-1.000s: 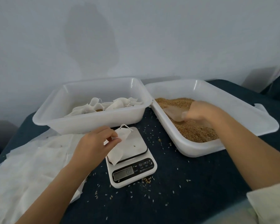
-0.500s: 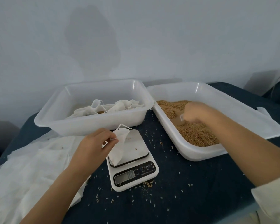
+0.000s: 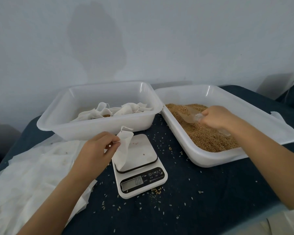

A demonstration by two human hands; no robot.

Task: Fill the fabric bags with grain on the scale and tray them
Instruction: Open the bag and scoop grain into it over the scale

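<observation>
Empty fabric bag (image 3: 123, 148) stands on the scale (image 3: 139, 168) platform, mouth up, pinched at the rim by the left hand (image 3: 96, 150). Scale digits too blurred to read. Right hand (image 3: 215, 117) grips a clear scoop (image 3: 187, 114) in the grain (image 3: 205, 133); scoop handle hidden by fingers. Filled bags (image 3: 112, 111) sit in the left tray (image 3: 95, 128), partly hidden behind its wall. Loose cloth (image 3: 29, 175) lies left, stray kernels across the dark tabletop (image 3: 202, 200).

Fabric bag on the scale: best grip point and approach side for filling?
Pinch the fabric bag at its open top rim, coming from its left as the left hand does. It stands upright on the scale, mouth up, right side clear for the scoop.
</observation>
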